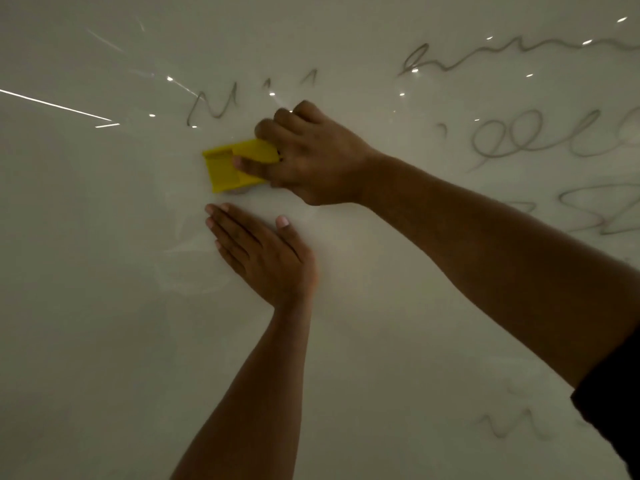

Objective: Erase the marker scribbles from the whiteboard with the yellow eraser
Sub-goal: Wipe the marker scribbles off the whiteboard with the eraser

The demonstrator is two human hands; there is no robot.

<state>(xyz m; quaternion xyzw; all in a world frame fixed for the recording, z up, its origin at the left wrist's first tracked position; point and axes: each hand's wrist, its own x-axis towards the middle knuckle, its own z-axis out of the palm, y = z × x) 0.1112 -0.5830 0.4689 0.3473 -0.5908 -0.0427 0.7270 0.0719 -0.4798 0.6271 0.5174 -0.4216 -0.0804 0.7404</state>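
The whiteboard [104, 306] fills the whole head view. My right hand [311, 157] grips the yellow eraser [225, 168] and holds it against the board near the middle. Just below it, my left hand [259, 254] lies flat on the board with straight fingers. Grey marker scribbles [211, 105] sit just above and left of the eraser. More scribbles [540, 140] run across the upper right and right side, and a small one [512, 424] is at the lower right. Faint smeared traces show on the board left of my left hand.
Bright streaks and dots of reflected light [55, 105] lie across the upper part of the board. A dark sleeve [613, 410] covers my right upper arm at the right edge.
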